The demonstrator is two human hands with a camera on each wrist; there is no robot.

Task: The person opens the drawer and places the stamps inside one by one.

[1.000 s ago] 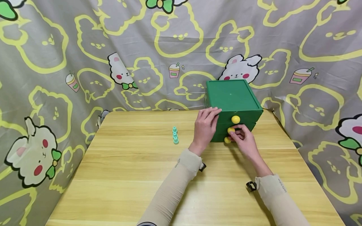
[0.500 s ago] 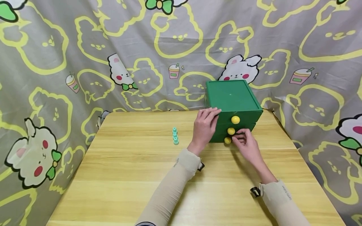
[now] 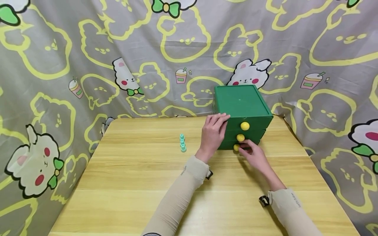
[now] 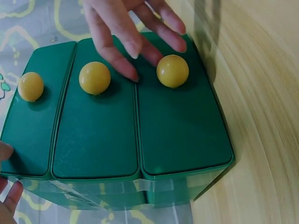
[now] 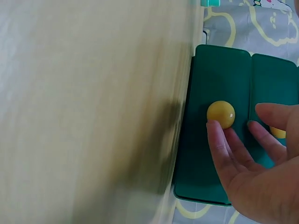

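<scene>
A green drawer box [image 3: 240,100] with three round yellow knobs stands at the back right of the table. My left hand [image 3: 214,131] rests at its upper front left corner; in the left wrist view its fingertips [image 4: 5,150] touch the box's edge. My right hand [image 3: 255,155] is at the bottom drawer, fingers spread around the bottom knob [image 3: 236,147]. The right wrist view has a fingertip right at the edge of that bottom knob [image 5: 221,115], and the other fingers apart. Above it are the middle knob [image 3: 240,137] and the top knob [image 3: 245,126]. All three drawers sit closed.
Several small turquoise pieces [image 3: 182,143] stand in a short row on the wooden table [image 3: 133,183], left of my left hand. A grey patterned curtain [image 3: 147,42] hangs behind the table and along both sides.
My right hand has left the middle knob, moving down to the bottom one. The left hand stays at the box's corner, and the turquoise pieces have not moved.
</scene>
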